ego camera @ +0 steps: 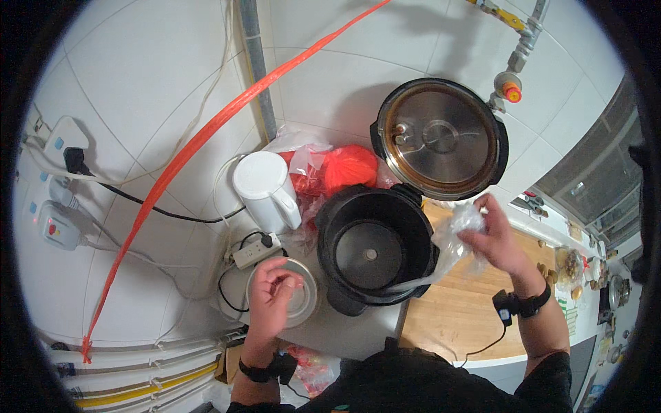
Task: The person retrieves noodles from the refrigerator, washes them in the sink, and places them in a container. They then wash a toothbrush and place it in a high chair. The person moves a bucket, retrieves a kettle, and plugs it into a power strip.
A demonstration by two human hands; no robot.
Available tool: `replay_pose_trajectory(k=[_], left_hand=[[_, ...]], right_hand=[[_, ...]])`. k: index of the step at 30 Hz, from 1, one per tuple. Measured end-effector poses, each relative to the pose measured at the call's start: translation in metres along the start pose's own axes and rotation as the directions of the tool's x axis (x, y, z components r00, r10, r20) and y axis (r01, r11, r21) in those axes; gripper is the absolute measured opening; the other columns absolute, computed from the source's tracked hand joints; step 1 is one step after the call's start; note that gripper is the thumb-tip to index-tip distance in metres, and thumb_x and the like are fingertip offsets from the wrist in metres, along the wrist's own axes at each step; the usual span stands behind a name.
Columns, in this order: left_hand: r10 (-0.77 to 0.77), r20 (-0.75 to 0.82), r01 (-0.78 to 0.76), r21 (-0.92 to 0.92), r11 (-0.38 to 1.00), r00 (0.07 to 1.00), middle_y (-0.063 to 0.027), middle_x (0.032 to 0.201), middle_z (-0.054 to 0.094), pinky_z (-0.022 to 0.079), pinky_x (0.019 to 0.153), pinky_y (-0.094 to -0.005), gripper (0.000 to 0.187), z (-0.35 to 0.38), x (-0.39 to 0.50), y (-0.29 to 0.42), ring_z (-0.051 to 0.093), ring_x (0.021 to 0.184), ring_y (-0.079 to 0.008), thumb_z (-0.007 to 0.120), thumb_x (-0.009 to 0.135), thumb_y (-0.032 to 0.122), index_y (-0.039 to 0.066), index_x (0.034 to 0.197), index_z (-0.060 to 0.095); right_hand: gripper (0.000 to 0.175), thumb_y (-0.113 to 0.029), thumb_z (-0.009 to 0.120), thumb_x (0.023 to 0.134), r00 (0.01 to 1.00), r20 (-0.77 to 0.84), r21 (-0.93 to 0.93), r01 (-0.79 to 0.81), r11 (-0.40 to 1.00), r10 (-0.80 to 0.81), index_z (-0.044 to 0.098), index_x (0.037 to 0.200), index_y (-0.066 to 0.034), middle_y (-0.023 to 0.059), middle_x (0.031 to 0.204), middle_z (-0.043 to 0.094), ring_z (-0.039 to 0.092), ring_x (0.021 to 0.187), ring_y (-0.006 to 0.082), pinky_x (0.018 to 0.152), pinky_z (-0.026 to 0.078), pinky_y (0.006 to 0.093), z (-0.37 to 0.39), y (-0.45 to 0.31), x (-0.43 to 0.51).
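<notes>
A black electric pressure cooker [377,253] stands before me, its hinged lid [439,137] raised at the back; the interior shows a dark base with a small round centre piece. My right hand [493,235] grips a crumpled clear plastic bag [459,232] to the right of the cooker, and the plastic trails down to the cooker's front rim. Over a round translucent lid or container [304,304] at the left is my left hand [273,294], fingers curled; whether it holds anything is unclear.
A white electric kettle [261,175] stands behind left, beside red plastic bags [351,165]. A power strip [256,251] and cables lie near it. An orange-red plastic strip [206,124] stretches across the upper left. At right is a wooden board [444,315]; a gas valve [508,90] projects from the wall.
</notes>
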State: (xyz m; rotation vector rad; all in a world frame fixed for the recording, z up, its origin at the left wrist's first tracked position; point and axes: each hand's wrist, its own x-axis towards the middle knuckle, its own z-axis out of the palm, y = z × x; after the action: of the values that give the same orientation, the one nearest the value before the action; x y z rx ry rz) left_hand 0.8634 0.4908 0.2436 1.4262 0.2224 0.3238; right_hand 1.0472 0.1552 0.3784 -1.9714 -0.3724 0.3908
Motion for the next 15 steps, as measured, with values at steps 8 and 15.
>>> replay_pose_trajectory(k=[8,15], left_hand=[[0.074,-0.127,-0.024,0.359,0.933,0.989,-0.0115,0.100,0.065,0.048,0.083,-0.0326,0.023,-0.017,-0.003,-0.041,0.062,0.091,-0.0209,0.061,0.090,0.005,0.002,0.112,0.056],[0.196,-0.149,-0.017,0.752,0.659,0.969,-0.0166,0.105,0.061,0.041,0.094,-0.0425,0.026,-0.048,-0.024,-0.056,0.055,0.103,-0.0350,0.063,0.082,0.005,0.004,0.107,0.060]], right_hand=[[0.034,-0.017,0.074,0.084,0.810,-0.047,-0.161,0.571,0.805,-0.584,0.057,0.110,-0.0016,0.0029,0.098,0.057,0.056,0.086,0.0100,0.073,0.049,0.0262,0.022,-0.116,0.085],[0.033,-0.021,0.066,0.087,0.624,0.103,-0.742,0.567,0.358,-0.775,0.056,0.114,-0.0041,0.0188,0.106,0.057,0.060,0.097,0.0369,0.080,0.050,0.0423,0.098,-0.124,0.213]])
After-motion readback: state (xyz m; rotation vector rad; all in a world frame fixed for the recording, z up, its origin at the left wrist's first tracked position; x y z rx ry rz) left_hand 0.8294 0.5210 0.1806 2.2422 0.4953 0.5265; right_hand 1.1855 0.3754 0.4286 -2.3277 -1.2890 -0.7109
